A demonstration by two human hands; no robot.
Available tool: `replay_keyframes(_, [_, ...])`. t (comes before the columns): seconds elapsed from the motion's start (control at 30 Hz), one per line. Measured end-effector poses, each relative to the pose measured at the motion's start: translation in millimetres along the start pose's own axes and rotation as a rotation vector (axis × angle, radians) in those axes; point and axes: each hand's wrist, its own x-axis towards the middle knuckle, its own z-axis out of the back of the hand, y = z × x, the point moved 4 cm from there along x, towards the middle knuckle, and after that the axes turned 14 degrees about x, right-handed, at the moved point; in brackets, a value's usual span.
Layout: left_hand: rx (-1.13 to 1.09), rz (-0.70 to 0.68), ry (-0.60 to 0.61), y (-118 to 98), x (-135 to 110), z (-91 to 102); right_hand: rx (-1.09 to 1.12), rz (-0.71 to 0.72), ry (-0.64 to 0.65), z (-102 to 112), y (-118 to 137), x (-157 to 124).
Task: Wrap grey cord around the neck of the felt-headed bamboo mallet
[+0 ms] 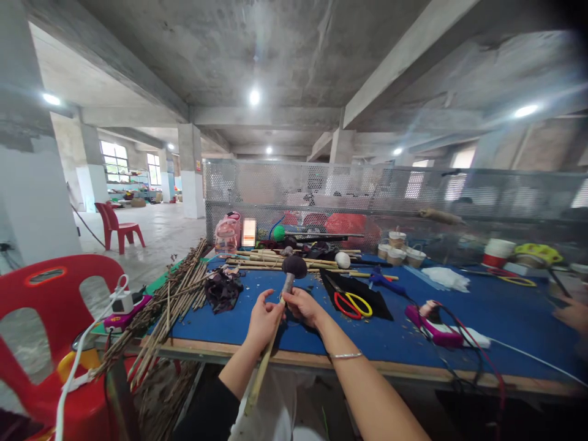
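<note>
Both my hands are over the near edge of the blue table, on one long pale stick (258,380) with a dark, rounded, cap-like head (294,266). Grey wrapping covers the neck (288,283) just under that head. My left hand (265,320) is closed round the stick, its index finger raised. Beside it, my right hand (301,306) pinches the upper stick at the bottom of the grey wrapping. The stick's lower end slants down toward my lap. Scissors (353,304) with red and yellow handles lie on a black cloth (381,300) right of my hands.
Thin dry stalks (168,300) are heaped at the left, by crumpled dark cloth (223,288). Beyond my hands lie bamboo sticks and a white ball (342,260). A blue glue gun (386,280) and purple power strip (434,327) are rightward. Another person's hand (572,313) shows far right.
</note>
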Motion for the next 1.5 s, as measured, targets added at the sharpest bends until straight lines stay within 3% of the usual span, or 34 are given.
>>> replay_keyframes(0.2, [-0.009,0.073,0.06,-3.8,-2.6,-2.2,-0.006,0.027,-0.016,0.1,0.4,-0.2])
replay_keyframes(0.43, [0.052,-0.06,-0.054,-2.3,-0.2,1.1,0.021,0.034,-0.035,1.2,0.2,-0.3])
replay_keyframes(0.77, [-0.055,0.075,0.026,-6.4,-4.5,-0.5,0.015,0.016,0.029,-1.1,1.2,-1.1])
replay_keyframes(0.9, [-0.012,0.048,0.065,-5.2,-3.8,-2.3,0.016,0.013,0.018,0.8,-0.5,0.2])
replay_keyframes(1.13, [0.06,-0.025,-0.049,-4.1,-0.7,3.3,0.033,0.031,-0.017,-0.8,2.0,-1.0])
replay_keyframes(1.5, [0.015,-0.047,-0.015,0.9,1.6,1.7,0.055,0.005,-0.008,-1.8,0.5,-1.9])
